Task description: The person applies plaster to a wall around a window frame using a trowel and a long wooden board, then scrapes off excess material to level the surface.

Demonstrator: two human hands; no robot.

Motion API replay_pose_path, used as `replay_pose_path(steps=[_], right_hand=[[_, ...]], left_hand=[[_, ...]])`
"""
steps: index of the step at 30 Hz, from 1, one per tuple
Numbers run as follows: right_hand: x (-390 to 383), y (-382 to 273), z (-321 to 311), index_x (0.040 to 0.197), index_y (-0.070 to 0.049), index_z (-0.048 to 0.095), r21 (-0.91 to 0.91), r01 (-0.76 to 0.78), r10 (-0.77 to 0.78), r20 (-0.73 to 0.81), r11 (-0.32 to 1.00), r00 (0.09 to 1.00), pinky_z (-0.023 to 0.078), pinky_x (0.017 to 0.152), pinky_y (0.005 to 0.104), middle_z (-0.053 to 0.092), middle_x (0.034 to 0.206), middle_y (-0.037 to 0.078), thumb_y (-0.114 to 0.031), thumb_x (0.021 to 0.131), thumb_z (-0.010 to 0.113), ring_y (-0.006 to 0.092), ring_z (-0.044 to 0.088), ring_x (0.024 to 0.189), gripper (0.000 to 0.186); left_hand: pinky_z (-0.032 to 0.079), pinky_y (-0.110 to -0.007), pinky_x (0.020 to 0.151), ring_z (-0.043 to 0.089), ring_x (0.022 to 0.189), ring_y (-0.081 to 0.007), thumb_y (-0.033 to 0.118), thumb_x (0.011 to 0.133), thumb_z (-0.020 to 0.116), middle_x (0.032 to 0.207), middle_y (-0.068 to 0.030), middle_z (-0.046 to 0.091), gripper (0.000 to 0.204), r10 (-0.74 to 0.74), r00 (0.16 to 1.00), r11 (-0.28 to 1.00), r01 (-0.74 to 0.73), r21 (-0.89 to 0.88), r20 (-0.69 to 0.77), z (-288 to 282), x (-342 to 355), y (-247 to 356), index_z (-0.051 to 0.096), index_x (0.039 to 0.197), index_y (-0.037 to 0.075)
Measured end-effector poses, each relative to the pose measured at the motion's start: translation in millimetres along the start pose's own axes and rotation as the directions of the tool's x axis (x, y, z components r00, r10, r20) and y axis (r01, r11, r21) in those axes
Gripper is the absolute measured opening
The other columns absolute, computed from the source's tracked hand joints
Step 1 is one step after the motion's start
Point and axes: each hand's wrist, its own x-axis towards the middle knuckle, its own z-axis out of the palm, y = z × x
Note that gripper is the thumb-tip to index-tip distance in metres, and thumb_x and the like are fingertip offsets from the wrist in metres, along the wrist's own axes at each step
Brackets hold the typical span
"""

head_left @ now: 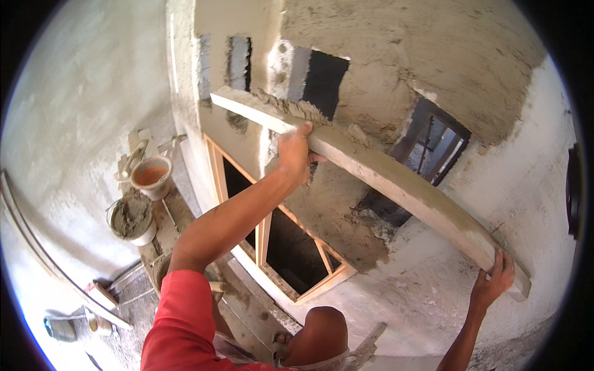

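Observation:
A long pale straightedge [402, 188] crosses the plastered wall [402, 37] diagonally from upper left to lower right, with wet mortar [291, 105] heaped along its upper edge. My left hand [296, 154] grips it left of its middle, thumb over the top edge. My right hand [495, 278] grips it near the lower right end. Behind it are dark square openings [322, 77] and a recess with metal bars [433, 139]. Below my left hand, wooden frames [312, 290] surround two dark openings.
At left, a narrow plank platform [167, 216] holds a bucket of mortar [129, 219], a bucket with orange inside [151, 176] and several tools. Long strips [59, 266] lean by the left wall. A container [59, 329] sits lower left. My bent knee [318, 337] shows at the bottom.

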Motion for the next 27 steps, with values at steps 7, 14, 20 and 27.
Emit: replay_pose_path(steps=[7, 14, 20, 27], right_hand=[[26, -3, -44, 0.132, -0.013, 0.060, -0.170, -0.061, 0.020, -0.234, 0.983, 0.972, 0.039, 0.098, 0.0475, 0.062, 0.114, 0.014, 0.001, 0.073, 0.074, 0.0351, 0.051, 0.117, 0.062], [42, -83, -53, 0.142, 0.002, 0.043, 0.396, -0.591, 0.686, -0.158, 0.703, 0.710, 0.055, 0.082, 0.0398, 0.060, 0.116, 0.025, -0.015, 0.081, 0.073, 0.0318, 0.063, 0.101, 0.070], [15, -27, 21, 0.126, 0.019, 0.049, 0.976, -0.080, 0.751, 0.205, -0.200, 0.627, 0.049, 0.098, 0.0482, 0.054, 0.131, 0.027, -0.024, 0.087, 0.060, 0.0354, 0.054, 0.121, 0.058], [78, -19, 26, 0.133, 0.002, 0.051, 0.956, -0.065, 0.410, 0.183, -0.285, 0.894, 0.042, 0.102, 0.0542, 0.057, 0.129, 0.023, -0.040, 0.088, 0.061, 0.0381, 0.053, 0.120, 0.063]], left_hand=[[0.061, -0.040, 0.070, 0.068, 0.093, -0.0318, 0.024, 0.101, 0.047, 0.115, -0.0198, 0.063, 0.035, -0.310, 0.950, 0.947, 0.311, -0.079, 0.022, -84, -80, 9, 0.048, 0.124, -0.003], [0.059, -0.043, 0.081, 0.067, 0.099, -0.0316, 0.026, 0.100, 0.049, 0.118, -0.0191, 0.062, 0.038, -0.365, 0.928, 0.913, 0.340, -0.225, -0.076, -125, -164, 15, 0.049, 0.126, -0.002], [0.060, -0.043, 0.074, 0.068, 0.096, -0.0318, 0.023, 0.097, 0.056, 0.116, -0.0174, 0.063, 0.037, -0.412, 0.885, 0.892, 0.343, -0.296, -0.217, -131, -218, 23, 0.050, 0.125, -0.001], [0.060, -0.042, 0.078, 0.067, 0.097, -0.0282, 0.022, 0.099, 0.052, 0.113, -0.0139, 0.064, 0.029, -0.392, 0.873, 0.865, 0.242, -0.439, -0.290, -146, -243, 33, 0.051, 0.123, 0.004]])
